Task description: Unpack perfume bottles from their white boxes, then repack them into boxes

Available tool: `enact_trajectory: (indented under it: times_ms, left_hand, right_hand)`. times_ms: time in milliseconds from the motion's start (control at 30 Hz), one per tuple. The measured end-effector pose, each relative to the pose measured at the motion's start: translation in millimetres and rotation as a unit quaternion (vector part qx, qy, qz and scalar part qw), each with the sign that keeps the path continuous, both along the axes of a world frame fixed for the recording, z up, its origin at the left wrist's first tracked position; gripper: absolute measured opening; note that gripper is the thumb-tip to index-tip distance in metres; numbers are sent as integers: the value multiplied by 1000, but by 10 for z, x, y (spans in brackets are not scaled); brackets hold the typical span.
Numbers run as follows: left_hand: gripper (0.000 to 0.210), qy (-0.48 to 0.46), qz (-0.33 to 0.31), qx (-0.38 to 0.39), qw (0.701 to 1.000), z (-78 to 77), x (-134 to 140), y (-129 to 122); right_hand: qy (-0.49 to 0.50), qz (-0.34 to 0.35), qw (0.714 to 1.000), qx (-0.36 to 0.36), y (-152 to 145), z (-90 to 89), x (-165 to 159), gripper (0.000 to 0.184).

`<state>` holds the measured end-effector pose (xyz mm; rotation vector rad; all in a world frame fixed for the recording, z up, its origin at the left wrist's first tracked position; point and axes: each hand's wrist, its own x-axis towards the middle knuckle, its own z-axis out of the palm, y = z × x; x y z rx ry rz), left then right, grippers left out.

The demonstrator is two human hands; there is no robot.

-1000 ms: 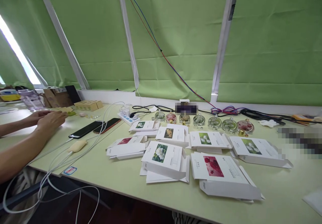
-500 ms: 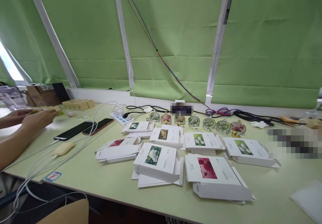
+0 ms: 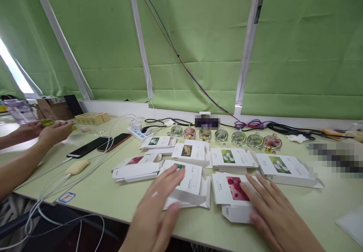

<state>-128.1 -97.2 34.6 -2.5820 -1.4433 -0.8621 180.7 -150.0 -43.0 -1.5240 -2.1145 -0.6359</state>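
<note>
My left hand reaches over a flattened white carton with a white-flower picture, fingers stretched out and a small pale strip on its skin. Beside it, my right hand spreads over the carton with a red-flower picture, covering its right part. Both hands hold nothing; whether they touch the cardboard I cannot tell. Several more white flower-print cartons lie partly unfolded around and behind them. Further back stands a row of round glass bottles with flower designs, small gold-coloured pieces near some.
At left, another person's hands hold a small yellow-green item. Two phones, white cables, a power strip and a cream-coloured device lie there. Yellow boxes stand behind. Black cables run along the back; white sheet lies at right.
Both my hands have come into view from below, over the two front cartons. The view has shifted slightly, and a tan shape at the lower left is gone.
</note>
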Motion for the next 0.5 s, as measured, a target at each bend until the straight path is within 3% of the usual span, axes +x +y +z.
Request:
enact_trajectory:
  times_ms: [133, 233, 333, 400, 500]
  left_hand:
    - [54, 125, -83, -95, 984, -273, 365, 235]
    - [57, 145, -56, -167, 974, -430, 400, 376]
    - [58, 142, -40, -200, 969, -559, 398, 355]
    - [59, 138, -42, -207, 968, -578, 402, 312]
    - [62, 117, -49, -185, 975, -476, 354, 295]
  right_hand:
    - [-61, -20, 994, -91, 161, -201, -47, 49]
    - [-66, -24, 988, -134, 151, -271, -51, 47]
    - [-66, -21, 990, -123, 126, -286, -39, 48]
    - [-66, -20, 992, -104, 126, -301, -27, 49]
    - [-71, -10, 994, -84, 139, -336, -6, 50]
